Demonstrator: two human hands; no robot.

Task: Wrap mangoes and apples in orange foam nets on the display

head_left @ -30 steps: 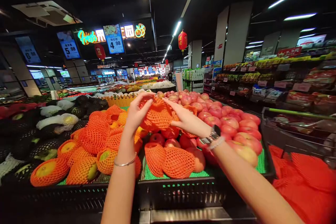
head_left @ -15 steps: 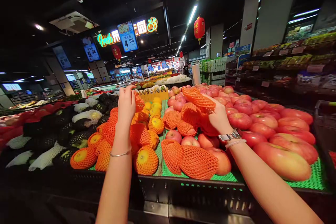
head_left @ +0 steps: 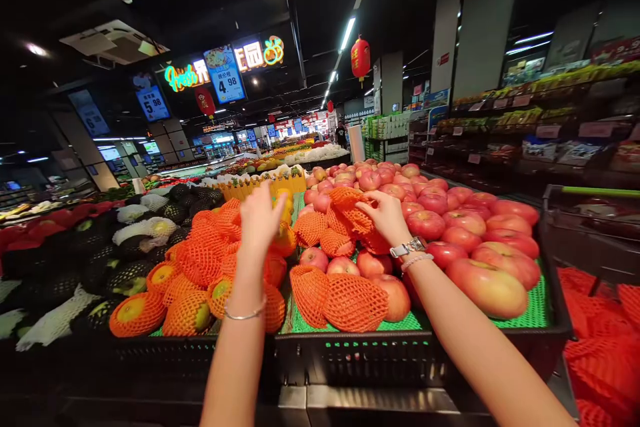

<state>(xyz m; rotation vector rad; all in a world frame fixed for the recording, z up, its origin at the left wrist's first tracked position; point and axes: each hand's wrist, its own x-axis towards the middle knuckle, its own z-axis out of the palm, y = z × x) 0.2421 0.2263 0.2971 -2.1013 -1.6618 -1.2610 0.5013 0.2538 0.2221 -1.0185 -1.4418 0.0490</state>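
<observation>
My left hand (head_left: 260, 219) is raised over the netted oranges, thumb and fingers apart and slightly blurred, holding nothing. Beneath and beside it lie several oranges in orange foam nets (head_left: 207, 250). At the apple side, my right hand (head_left: 387, 215) has thumb and fingertips pinched at the edge of an orange foam net (head_left: 350, 207). Whether fruit is inside that net cannot be made out. Next to it are netted apples (head_left: 311, 228) and bare red apples (head_left: 425, 225). Two more netted apples (head_left: 355, 302) rest at the front of the green-lined bin.
A black crate rim (head_left: 350, 335) runs along the front. Dark-netted fruit (head_left: 100, 267) is piled at left. On the right are a cart with a green handle (head_left: 595, 191) and a heap of red-orange nets (head_left: 600, 353). Packaged goods fill shelves (head_left: 530, 120) behind.
The view has turned rightward, showing the cart and heap of nets. My right hand has lowered the raised foam net toward the apples. My left thumb has spread away from its fingers.
</observation>
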